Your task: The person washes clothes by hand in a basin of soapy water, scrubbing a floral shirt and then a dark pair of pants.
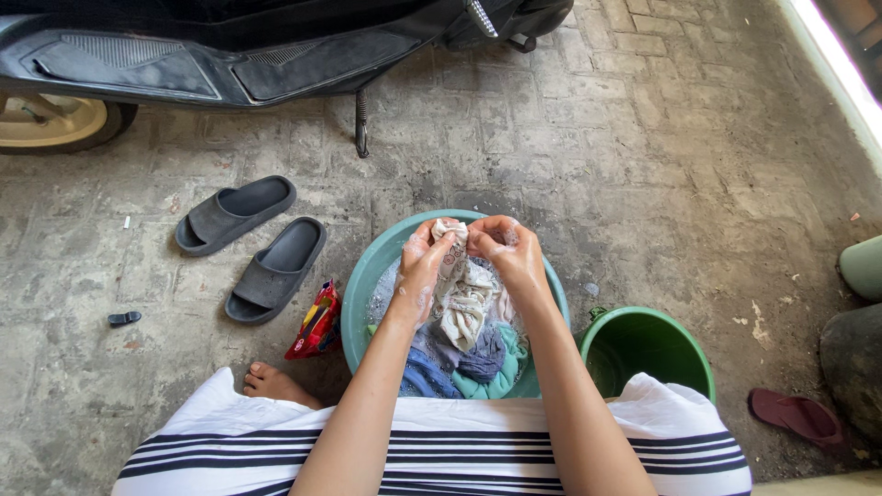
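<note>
Head view shows the left hand (421, 272) and right hand (511, 250), both closed tight on a wet pale cloth (462, 292) bunched above the teal basin (360, 292), where soapy fingers could slip and suds splash the paving.

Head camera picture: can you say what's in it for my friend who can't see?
Both hands, left hand and right hand, grip a pale soapy cloth above a teal basin of wet laundry. Nearby lie grey slides, a green bucket and a scooter.
</note>
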